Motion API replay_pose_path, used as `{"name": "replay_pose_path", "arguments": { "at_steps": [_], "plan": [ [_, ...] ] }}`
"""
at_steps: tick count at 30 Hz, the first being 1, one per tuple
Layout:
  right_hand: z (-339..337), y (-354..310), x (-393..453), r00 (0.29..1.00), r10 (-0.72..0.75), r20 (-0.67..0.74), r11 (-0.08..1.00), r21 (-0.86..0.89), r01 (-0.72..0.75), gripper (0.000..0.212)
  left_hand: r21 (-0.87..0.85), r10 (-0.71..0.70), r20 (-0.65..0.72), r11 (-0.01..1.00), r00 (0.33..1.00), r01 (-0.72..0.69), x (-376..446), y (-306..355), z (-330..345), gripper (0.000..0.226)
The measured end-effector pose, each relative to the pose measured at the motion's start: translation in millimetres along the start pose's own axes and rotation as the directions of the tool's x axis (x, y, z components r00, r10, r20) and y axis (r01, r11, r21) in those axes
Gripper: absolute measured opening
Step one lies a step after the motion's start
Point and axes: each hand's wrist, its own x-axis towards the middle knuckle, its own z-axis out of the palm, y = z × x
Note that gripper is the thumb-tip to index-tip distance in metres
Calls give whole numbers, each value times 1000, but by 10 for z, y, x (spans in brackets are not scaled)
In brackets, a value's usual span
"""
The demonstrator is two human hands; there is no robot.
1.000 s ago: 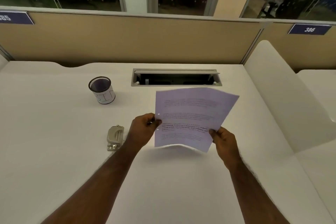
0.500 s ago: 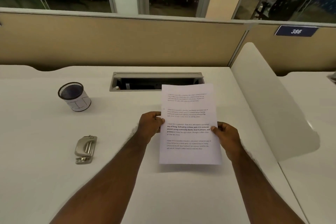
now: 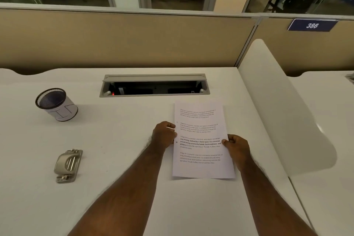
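A white printed sheet of paper with several paragraphs of text sits upright over the white desk, right of centre. My left hand pinches its left edge at mid-height, near two punched holes. My right hand pinches its right edge, thumb on the printed face. The sheet's lower edge casts a thin shadow on the desk. A silver hole punch lies on the desk to the left, apart from both hands.
A black mesh pen cup wrapped in white paper stands at the back left. An open cable tray is set into the desk behind the sheet. A white curved divider bounds the desk on the right; a beige partition runs behind.
The sheet has turned from a tilted, curled pose to straight and upright and has come down toward the desk. Both hands kept their hold on its edges.
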Motion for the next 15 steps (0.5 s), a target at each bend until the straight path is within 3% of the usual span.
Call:
{"name": "replay_pose_path", "arguments": {
  "at_steps": [6,9,12,15],
  "plan": [
    [-5,-33,10,1000,-21,-18,993,-119,19,23,221,101,-2,970,995,-99,37,-38,17,18],
    [-29,-74,-39,999,-21,-47,980,-196,11,29,374,221,-34,907,975,-193,7,-58,8,18],
    [-80,-110,-124,985,-97,-144,949,-311,48,40,457,312,-64,854,948,-249,-14,-85,-42,20],
    [-97,-191,-223,967,-155,-204,948,-306,88,38,486,363,-76,827,929,-283,-32,-132,-147,21]
  ]
}}
